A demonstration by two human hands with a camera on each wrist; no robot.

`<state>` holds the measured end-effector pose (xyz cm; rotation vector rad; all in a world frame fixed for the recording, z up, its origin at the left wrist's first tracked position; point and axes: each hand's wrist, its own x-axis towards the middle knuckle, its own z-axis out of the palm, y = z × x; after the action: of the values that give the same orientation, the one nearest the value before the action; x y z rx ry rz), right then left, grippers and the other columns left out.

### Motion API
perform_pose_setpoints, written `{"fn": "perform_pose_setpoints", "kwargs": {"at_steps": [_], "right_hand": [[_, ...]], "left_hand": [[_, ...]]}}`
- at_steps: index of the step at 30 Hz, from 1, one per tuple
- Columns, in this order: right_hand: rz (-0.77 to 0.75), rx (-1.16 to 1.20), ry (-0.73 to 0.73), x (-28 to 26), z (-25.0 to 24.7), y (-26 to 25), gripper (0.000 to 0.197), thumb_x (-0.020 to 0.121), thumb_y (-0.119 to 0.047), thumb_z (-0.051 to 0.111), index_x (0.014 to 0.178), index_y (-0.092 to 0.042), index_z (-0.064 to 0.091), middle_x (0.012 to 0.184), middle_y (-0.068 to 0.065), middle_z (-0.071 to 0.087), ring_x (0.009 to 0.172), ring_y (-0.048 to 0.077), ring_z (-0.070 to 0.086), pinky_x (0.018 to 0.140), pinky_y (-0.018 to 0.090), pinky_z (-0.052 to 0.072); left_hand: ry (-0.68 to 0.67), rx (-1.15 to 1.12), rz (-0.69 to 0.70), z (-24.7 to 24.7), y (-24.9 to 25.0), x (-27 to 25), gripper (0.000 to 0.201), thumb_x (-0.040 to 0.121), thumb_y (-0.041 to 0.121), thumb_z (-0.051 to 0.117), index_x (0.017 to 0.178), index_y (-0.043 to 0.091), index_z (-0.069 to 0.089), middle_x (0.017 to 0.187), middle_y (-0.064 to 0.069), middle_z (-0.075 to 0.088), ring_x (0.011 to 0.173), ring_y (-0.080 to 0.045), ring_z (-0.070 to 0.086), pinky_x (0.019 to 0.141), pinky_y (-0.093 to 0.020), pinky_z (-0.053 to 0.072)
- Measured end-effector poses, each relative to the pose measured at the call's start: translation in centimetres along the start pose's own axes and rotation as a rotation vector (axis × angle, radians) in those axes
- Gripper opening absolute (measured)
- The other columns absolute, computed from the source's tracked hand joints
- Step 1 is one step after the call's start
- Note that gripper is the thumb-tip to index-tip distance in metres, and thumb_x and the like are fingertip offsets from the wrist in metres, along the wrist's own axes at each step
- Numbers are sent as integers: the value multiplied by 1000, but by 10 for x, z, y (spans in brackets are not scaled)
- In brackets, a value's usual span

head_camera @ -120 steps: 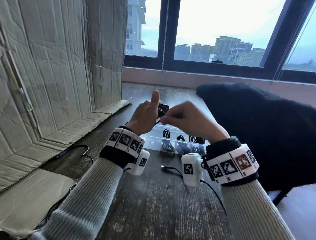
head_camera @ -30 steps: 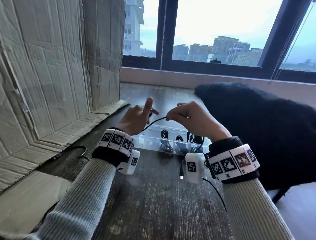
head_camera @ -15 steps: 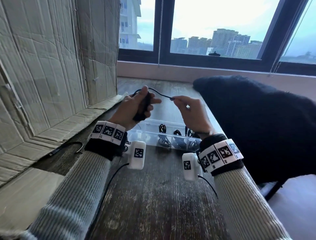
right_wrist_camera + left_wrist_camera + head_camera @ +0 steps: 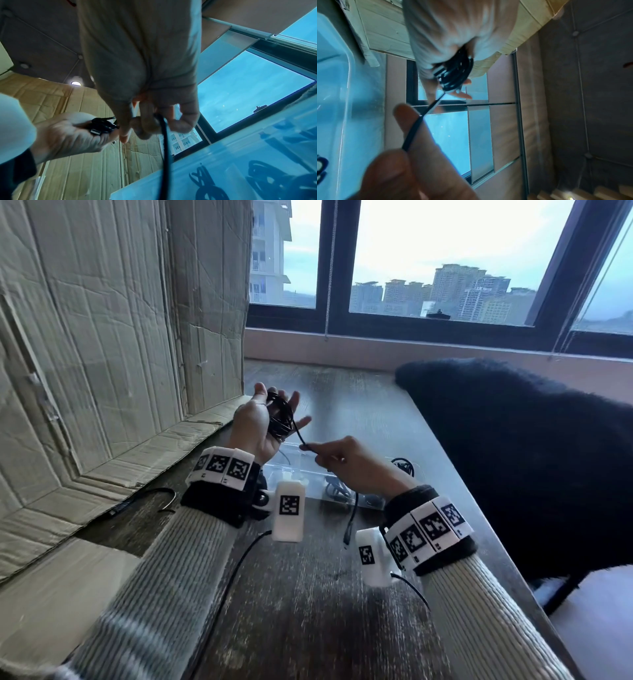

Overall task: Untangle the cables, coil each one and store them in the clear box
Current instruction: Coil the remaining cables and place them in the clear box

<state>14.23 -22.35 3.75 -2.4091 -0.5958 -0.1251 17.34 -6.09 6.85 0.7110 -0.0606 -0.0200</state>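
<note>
The left hand (image 4: pixel 263 422) is cradling a black cable (image 4: pixel 280 419) wound into loops across its palm, with its fingers (image 4: pixel 303 422) spread and nearly straight, so the coil is resting there rather than being clamped. The right hand (image 4: pixel 346 465) is pinching the free run of the same cable between thumb and fingers just beside the coil, and the loose tail (image 4: pixel 351 518) is hanging below it toward the surface (image 4: pixel 308 611), its plug dangling just above the wood. The clear box (image 4: pixel 301 470) is sitting on the surface under both hands, with other coiled cables already lying inside it. The step in hand looks like winding the last length onto the coil. To do it well, the right hand should be feeding the cable with light, even tension and laying each turn beside the others so they are matching in size, while the left thumb should be closing over the loops, since an open palm is likely letting them spring apart. Letting the tail twist freely as it is rising should be keeping kinks out before the coil is going into the box.
</note>
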Motion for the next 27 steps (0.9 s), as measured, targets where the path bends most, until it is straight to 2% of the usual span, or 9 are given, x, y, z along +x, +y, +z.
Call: {"fn": "perform_pose_setpoints", "kwargs": {"at_steps": [3, 5, 7, 9, 11, 15, 18, 23, 27], "right_hand": [[-9, -12, -217, -3, -4, -4, 40, 96, -19, 54, 133, -36, 52, 131, -4, 59, 55, -14, 54, 57, 6, 45], [6, -40, -282, -5, -11, -6, 42, 96, -16, 54, 135, -34, 51, 135, -7, 56, 80, -10, 60, 77, 11, 49], [-5, -73, -244, -7, -15, -9, 40, 95, -13, 55, 130, -33, 57, 101, -7, 73, 75, 7, 58, 75, 24, 49], [-45, -94, -148, -10, -22, -15, 35, 92, -9, 57, 120, -29, 66, 60, -16, 57, 57, 9, 47, 61, 26, 43], [-119, -98, -34, -16, -33, -26, 27, 88, -4, 62, 109, -16, 73, 65, -23, 50, 57, -1, 52, 62, 13, 41], [-169, -98, 209, -28, -60, -40, 10, 83, -10, 70, 88, -16, 75, 66, -21, 58, 56, -16, 52, 57, 2, 37], [-161, -45, 320, -31, -67, -35, 9, 79, -11, 74, 83, -18, 77, 73, -10, 71, 68, -7, 63, 67, 5, 46], [-148, 138, 418, -26, -70, -16, 10, 76, -7, 76, 83, -14, 78, 75, -2, 73, 72, 8, 69, 81, 26, 56], [-92, 227, 334, -28, -70, -9, 13, 81, -4, 71, 83, -16, 76, 78, -3, 73, 75, 6, 68, 82, 25, 55]], "left_hand": [[69, 161, 127, 3, -5, 0, 24, 101, 40, 37, 88, 20, 42, 71, 3, 48, 47, -7, 46, 44, -19, 41], [98, 494, 310, 5, -12, -1, 18, 100, 37, 43, 92, 20, 44, 72, 5, 45, 47, -5, 38, 40, -18, 33], [24, 860, 503, 5, -16, -5, 14, 99, 31, 46, 93, 19, 48, 71, 7, 45, 50, -4, 39, 47, -21, 35], [-127, 1271, 573, 2, -19, -8, 23, 100, 36, 41, 100, 17, 54, 77, 7, 53, 63, -8, 50, 62, -27, 40], [-207, 1605, 499, -6, -21, -9, 45, 101, 47, 23, 102, 25, 62, 88, 9, 62, 79, -10, 57, 76, -26, 39], [-324, 1374, 257, -11, -27, -12, 84, 91, 62, -6, 61, 33, 67, 47, 9, 56, 44, -4, 46, 58, -26, 36], [-423, 1228, 58, 1, -33, -22, 95, 89, 61, -12, 87, 23, 75, 58, 0, 63, 44, -7, 41, 43, -19, 32], [-657, 1089, -29, 16, -44, -35, 125, 50, 99, 7, 129, 14, 53, 73, -19, 69, 44, -11, 42, 39, -17, 27], [-723, 1037, 58, 21, -41, -42, 88, 51, 100, 18, 99, 41, 63, 75, -33, 66, 41, -17, 41, 40, -17, 31]]}}
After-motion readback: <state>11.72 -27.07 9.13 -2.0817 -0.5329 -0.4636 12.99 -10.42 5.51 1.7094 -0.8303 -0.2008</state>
